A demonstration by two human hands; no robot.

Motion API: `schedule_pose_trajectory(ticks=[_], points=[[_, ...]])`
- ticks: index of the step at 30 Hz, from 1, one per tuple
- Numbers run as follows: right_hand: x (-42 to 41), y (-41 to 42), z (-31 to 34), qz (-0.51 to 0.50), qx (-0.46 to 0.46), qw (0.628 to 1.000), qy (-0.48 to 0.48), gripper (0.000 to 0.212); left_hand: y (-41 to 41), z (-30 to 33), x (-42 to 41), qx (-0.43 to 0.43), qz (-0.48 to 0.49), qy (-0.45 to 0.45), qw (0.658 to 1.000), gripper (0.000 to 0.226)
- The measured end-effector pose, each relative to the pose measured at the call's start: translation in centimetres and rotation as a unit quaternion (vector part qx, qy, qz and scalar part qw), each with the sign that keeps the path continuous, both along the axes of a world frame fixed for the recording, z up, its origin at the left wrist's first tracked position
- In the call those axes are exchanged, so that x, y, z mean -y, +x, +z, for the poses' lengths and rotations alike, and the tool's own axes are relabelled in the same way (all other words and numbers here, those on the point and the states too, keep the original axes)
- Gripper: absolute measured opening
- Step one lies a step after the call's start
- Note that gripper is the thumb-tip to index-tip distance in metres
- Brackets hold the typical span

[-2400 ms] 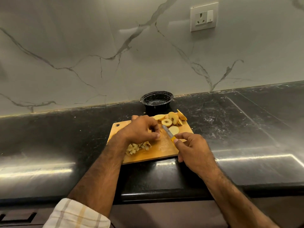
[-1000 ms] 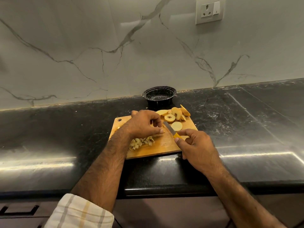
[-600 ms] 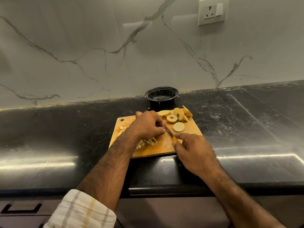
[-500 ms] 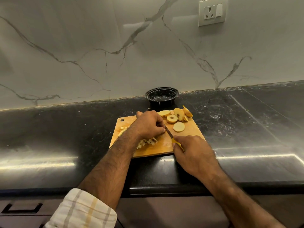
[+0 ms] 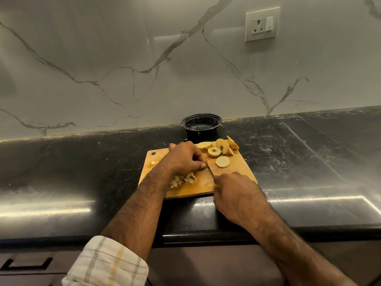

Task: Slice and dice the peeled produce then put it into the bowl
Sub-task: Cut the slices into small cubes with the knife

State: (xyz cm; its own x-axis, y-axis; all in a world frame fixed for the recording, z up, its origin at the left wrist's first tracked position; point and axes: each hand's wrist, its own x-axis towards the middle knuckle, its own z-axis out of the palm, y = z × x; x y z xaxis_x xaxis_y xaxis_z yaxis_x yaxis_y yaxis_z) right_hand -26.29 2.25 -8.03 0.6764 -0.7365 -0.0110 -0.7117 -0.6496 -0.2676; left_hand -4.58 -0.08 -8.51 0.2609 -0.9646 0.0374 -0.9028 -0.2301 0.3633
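Both hands busy — right hand (image 5: 233, 195) grips knife (image 5: 210, 171), left hand (image 5: 185, 157) curled, hiding its hold.

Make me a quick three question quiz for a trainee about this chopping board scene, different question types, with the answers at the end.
1. True or false: the round black bowl behind the wooden cutting board already holds diced pieces.
2. Which of the hands grips the yellow-handled knife? A) left hand B) right hand C) neither
3. Fill in: the pale round slices lie at the board's ___ right corner, nearest the bowl.

Key
1. False; no pieces show inside it, and the pile of small diced pieces lies on the board.
2. B
3. far
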Motion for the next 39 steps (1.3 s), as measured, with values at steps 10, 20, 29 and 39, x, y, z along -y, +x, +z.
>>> schedule_pose_trajectory(ticks=[10,20,29,39], points=[[-0.1,1.3,-0.3,-0.002,0.01,1.0,0.01,0.026,0.9,-0.1,0.1,-0.017,-0.003,0.002,1.0,0.003],[0.1,1.5,-0.1,0.004,-0.013,1.0,0.005,0.023,0.3,0.0,0.3,0.011,0.019,-0.015,1.0,0.007],[0.9,-2.4,0.1,-0.051,0.149,0.988,0.004,0.032,0.7,-0.8,0.2,-0.02,0.033,-0.104,0.994,0.01],[1.4,-1.5,-0.9,-0.048,0.131,0.99,0.009,0.037,-0.4,-0.6,2.1,0.059,0.0,-0.01,0.998,0.005]])
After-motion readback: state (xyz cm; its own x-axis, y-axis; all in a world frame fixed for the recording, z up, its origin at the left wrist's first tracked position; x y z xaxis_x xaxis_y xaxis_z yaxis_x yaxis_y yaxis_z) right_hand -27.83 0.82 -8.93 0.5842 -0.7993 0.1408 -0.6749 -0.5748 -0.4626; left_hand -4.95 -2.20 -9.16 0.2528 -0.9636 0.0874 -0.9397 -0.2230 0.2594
